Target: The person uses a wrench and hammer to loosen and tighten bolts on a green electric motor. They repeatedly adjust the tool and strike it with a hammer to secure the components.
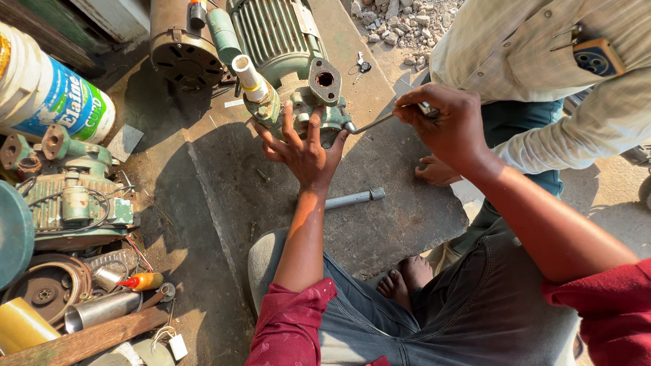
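Note:
A green motor pump (291, 61) lies on a dark stone slab (380, 224). My left hand (302, 146) presses flat against the pump's front casing, fingers spread. My right hand (444, 122) grips the handle of a thin metal wrench (371, 124) whose tip meets a bolt on the pump's right side. A white pipe fitting (249, 76) sticks out of the pump's left port. A square flange with a round hole (325, 79) sits on top.
A grey pipe piece (354, 199) lies on the slab near my left arm. Another person in a light shirt (529, 54) crouches at the right, one hand (437, 171) on the slab. A second green pump (71, 203), a white bucket (51, 95), cans and scrap lie at the left.

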